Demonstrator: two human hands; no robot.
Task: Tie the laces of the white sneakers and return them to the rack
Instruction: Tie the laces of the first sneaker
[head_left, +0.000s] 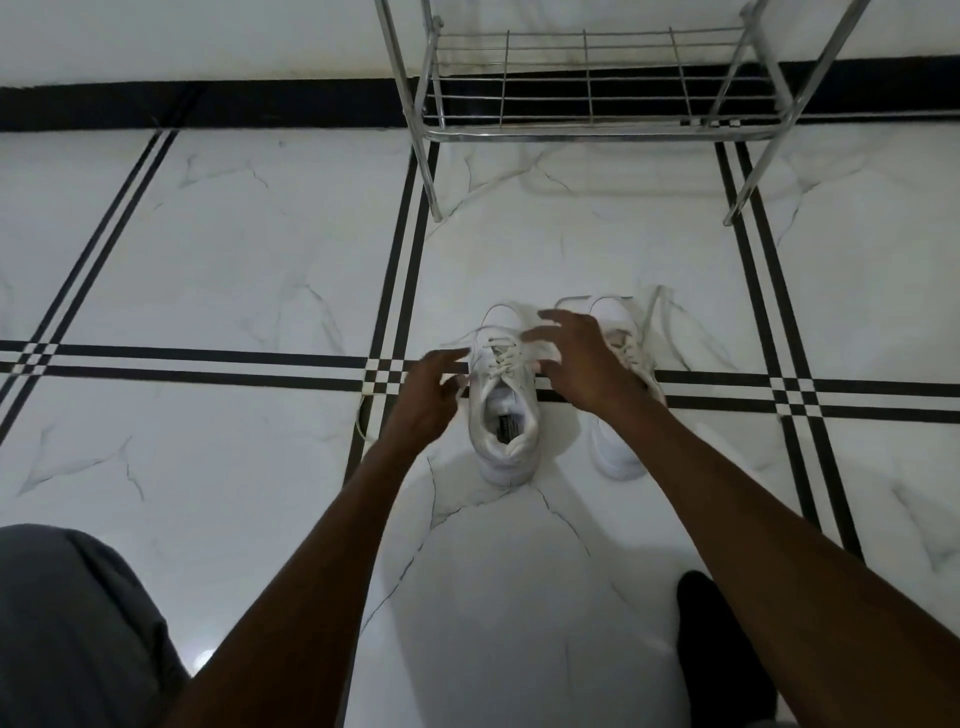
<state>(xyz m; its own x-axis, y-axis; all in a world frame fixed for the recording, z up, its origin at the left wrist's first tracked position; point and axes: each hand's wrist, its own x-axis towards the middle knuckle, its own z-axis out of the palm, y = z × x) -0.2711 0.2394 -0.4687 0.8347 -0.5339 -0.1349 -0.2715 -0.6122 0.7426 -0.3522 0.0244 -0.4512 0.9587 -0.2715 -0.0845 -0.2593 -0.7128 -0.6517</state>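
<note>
Two white sneakers stand side by side on the tiled floor, toes pointing away from me. The left sneaker (503, 410) has loose laces (496, 319) trailing over its toe and out to the left. The right sneaker (621, 441) is partly hidden under my right arm, and its laces lie spread on the floor at the right. My left hand (423, 392) hovers at the left side of the left sneaker, fingers apart, holding nothing. My right hand (576, 358) hangs above the gap between the two shoes with fingers spread. The metal rack (587, 132) stands beyond them.
The rack's lowest wire shelf holds nothing, and its legs (434, 202) rest on the white marble-patterned floor with black stripes. A black skirting runs along the wall. My grey-clad knee (72, 623) is at the lower left, and a dark foot (722, 649) at the lower right.
</note>
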